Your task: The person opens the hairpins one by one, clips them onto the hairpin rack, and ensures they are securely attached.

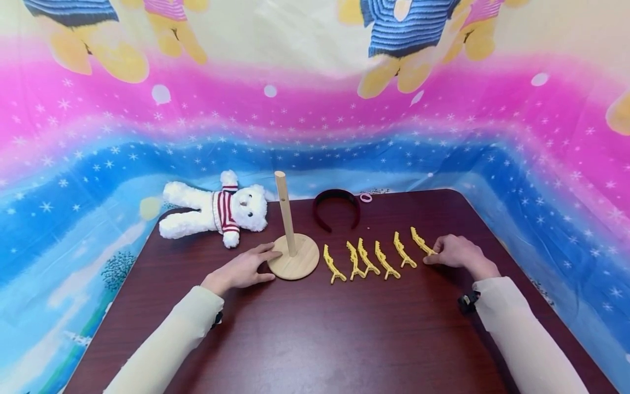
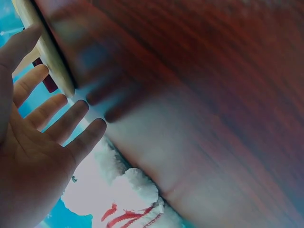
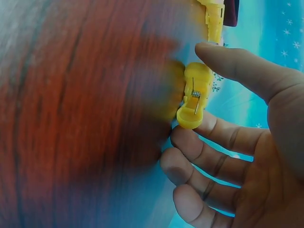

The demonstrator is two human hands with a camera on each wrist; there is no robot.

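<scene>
On the left, my left hand [image 1: 242,268] has its fingers extended at the near-left edge of the wooden stand [image 1: 300,268], a round base with an upright post. The left wrist view shows these fingers spread beside the base's rim [image 2: 56,59]. At the right end of a row of yellow hair clips [image 1: 381,260], my right hand [image 1: 459,253] is around the near end of the last clip [image 1: 420,241]. Seen from the right wrist, that clip [image 3: 195,92] with its metal spring lies between thumb and index finger, a small gap showing at the thumb.
A white teddy bear [image 1: 228,213] in a red-striped sweater lies at the back left. Behind the clips are a dark red headband [image 1: 337,192] and a small pink hair tie [image 1: 366,197]. Printed cloth [image 1: 315,126] hangs around the dark wooden table [image 1: 315,339].
</scene>
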